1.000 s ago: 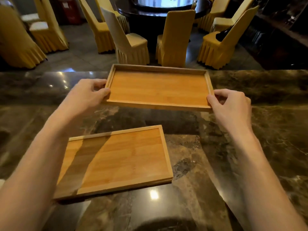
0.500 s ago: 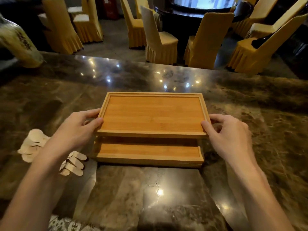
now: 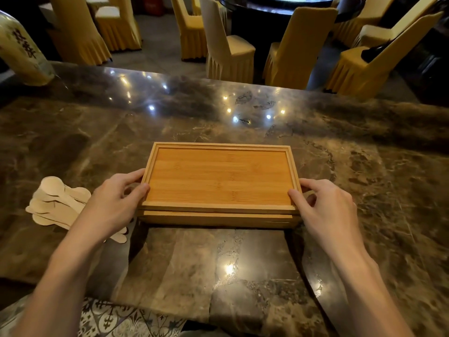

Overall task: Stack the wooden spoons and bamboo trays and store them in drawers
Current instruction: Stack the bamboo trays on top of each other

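A bamboo tray [image 3: 220, 177] lies on top of a second bamboo tray [image 3: 218, 218], of which only the front edge shows. The stack sits on a dark marble counter [image 3: 218, 263]. My left hand [image 3: 114, 205] grips the top tray's left end, thumb over the rim. My right hand [image 3: 325, 207] grips its right end the same way. A pile of pale wooden spoons [image 3: 56, 203] lies on the counter to the left, partly behind my left forearm.
A large pale bottle with dark characters [image 3: 21, 49] stands at the counter's far left. Beyond the counter are yellow-covered chairs [image 3: 228, 52] around a dark round table [image 3: 279, 6]. Patterned floor tiles [image 3: 116, 319] show below the near edge.
I have carried the upper tray toward me and lowered it onto the second tray, so the two are now stacked and nearly aligned. Both hands kept their grip on its ends.
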Demonstrator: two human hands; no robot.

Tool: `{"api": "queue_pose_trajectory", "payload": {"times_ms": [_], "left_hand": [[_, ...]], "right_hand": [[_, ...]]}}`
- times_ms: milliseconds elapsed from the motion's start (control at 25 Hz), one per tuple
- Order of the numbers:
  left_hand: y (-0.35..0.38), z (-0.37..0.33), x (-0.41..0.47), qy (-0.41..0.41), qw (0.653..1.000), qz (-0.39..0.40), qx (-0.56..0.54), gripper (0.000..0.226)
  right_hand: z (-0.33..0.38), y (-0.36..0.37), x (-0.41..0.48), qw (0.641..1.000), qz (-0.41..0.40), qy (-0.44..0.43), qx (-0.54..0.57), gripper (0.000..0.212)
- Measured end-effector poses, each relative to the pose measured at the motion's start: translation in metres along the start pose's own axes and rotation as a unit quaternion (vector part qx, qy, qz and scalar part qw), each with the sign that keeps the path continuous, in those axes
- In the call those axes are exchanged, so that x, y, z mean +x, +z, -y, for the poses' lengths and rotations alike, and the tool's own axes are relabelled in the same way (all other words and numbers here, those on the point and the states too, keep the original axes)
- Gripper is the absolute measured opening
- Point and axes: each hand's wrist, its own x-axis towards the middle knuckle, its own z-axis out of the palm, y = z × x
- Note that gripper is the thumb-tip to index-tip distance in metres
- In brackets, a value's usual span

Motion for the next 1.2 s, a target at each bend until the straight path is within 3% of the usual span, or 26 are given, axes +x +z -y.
{"api": "queue_pose_trajectory", "payload": {"times_ms": [960,1120,1200], "left_hand": [[0.004,0.016,0.000,0.029,0.999,0.000,-0.036,0.042],[0.003,0.013,-0.003,0.027,0.999,0.017,-0.018,0.052],[0.000,0.010,-0.013,0.063,0.998,-0.018,0.024,0.058]], "right_hand": [[0.003,0.011,-0.011,0.999,-0.037,0.037,-0.002,0.037],[0.004,0.013,-0.015,0.997,-0.051,0.060,0.017,0.043],[0.007,0.014,-0.022,0.992,-0.092,0.079,0.028,0.044]]}}
